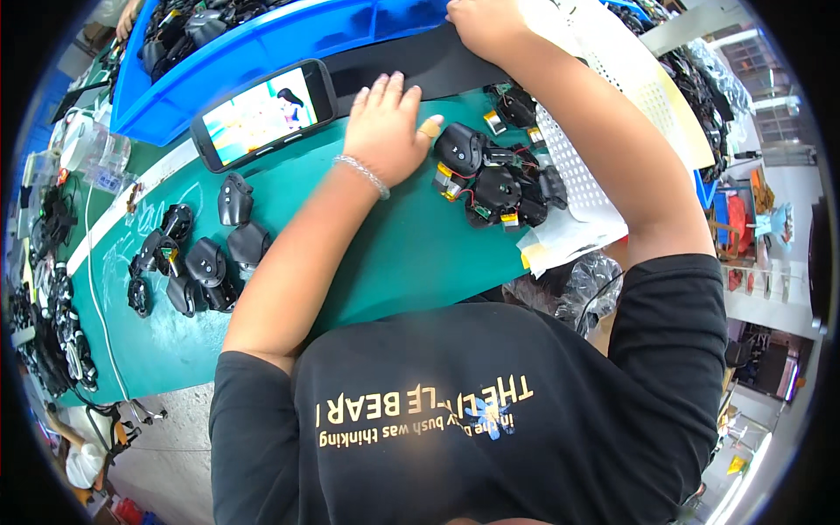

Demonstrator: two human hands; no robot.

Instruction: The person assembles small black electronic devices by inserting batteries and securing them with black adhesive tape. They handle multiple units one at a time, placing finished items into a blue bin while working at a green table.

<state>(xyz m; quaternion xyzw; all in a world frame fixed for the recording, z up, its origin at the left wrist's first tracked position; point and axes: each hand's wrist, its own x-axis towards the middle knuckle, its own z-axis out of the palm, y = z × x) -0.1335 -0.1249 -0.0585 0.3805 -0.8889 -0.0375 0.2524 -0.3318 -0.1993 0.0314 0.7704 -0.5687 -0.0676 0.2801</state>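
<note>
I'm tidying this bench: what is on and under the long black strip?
The left hand lies partly over the black strip, and the right hand is at the strip's far edge. Whatever is under the strip is covered and cannot be seen.

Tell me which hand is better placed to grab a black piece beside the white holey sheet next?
Probably the left hand: it's open and closer to those black pieces. The right hand is farther off, up by the blue bin.
</note>
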